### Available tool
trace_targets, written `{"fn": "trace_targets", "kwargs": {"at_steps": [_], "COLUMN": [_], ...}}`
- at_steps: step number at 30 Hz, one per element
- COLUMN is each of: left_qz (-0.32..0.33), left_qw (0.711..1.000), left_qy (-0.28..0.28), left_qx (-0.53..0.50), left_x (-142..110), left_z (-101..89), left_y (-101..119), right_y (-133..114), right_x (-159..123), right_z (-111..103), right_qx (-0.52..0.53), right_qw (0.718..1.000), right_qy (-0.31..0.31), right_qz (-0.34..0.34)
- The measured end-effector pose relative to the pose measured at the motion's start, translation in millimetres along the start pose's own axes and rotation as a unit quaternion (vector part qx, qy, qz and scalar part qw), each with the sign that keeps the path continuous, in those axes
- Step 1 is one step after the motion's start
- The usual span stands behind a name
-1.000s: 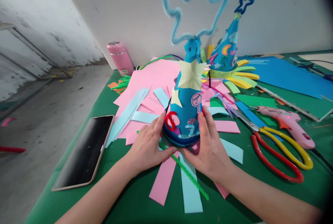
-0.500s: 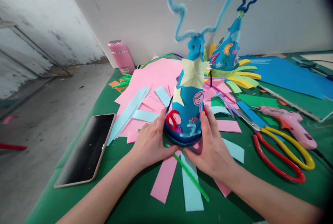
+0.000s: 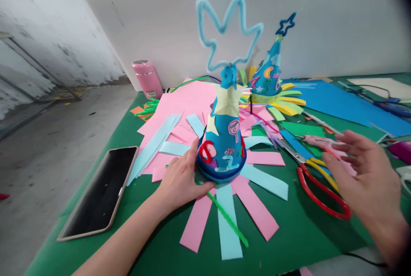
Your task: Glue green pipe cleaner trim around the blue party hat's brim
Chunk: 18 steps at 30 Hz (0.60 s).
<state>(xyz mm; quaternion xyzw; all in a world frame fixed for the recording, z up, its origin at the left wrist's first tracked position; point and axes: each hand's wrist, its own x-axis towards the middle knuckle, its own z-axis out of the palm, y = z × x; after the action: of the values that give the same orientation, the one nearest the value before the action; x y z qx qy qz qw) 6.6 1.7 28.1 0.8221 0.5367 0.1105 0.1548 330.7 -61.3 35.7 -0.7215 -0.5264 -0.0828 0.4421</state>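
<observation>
On the tabletop, a blue hat is standing centrally, apparently mostly decorated, the left hand cupping its base at eight o'clock, the released right hand hovering at three, a green pipe cleaner lying seemingly unattached at six.

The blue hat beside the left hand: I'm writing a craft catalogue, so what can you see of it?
The blue hat looks like paper, tapers upward and stands upright. A fuzzy light-blue outline rises from its bunched tip. Two pale yellow stars, a pink face cutout and a fuzzy red curl decorate it. Pink and light-blue strips fan out around its base over the green table; attachment is unclear. The left hand touches its lower side.
</observation>
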Motion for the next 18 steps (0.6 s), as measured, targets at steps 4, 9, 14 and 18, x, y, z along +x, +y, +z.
{"fn": "trace_targets", "kwargs": {"at_steps": [4,9,14,18], "left_qz": [-0.003,-0.004,-0.008,-0.013], "left_qw": [1.0,1.0,1.0,1.0], "left_qy": [0.004,0.01,0.008,0.005], "left_qx": [0.008,0.01,0.012,0.014], "left_x": [0.9,1.8,1.9,1.9], "left_z": [0.7,0.7,-0.9,-0.6], "left_y": [-1.8,-1.7,1.0,1.2], "right_y": [47.5,78.4,87.2,97.6], "right_x": [-1.4,-1.9,8.9,20.1], "right_z": [-22.3,-33.9,-27.2,-17.6], "right_qx": [-0.08,-0.141,-0.178,-0.192], "right_qw": [0.995,0.986,0.977,0.969], "right_qy": [0.003,-0.041,-0.096,-0.133], "right_qz": [0.066,0.08,0.074,0.078]}}
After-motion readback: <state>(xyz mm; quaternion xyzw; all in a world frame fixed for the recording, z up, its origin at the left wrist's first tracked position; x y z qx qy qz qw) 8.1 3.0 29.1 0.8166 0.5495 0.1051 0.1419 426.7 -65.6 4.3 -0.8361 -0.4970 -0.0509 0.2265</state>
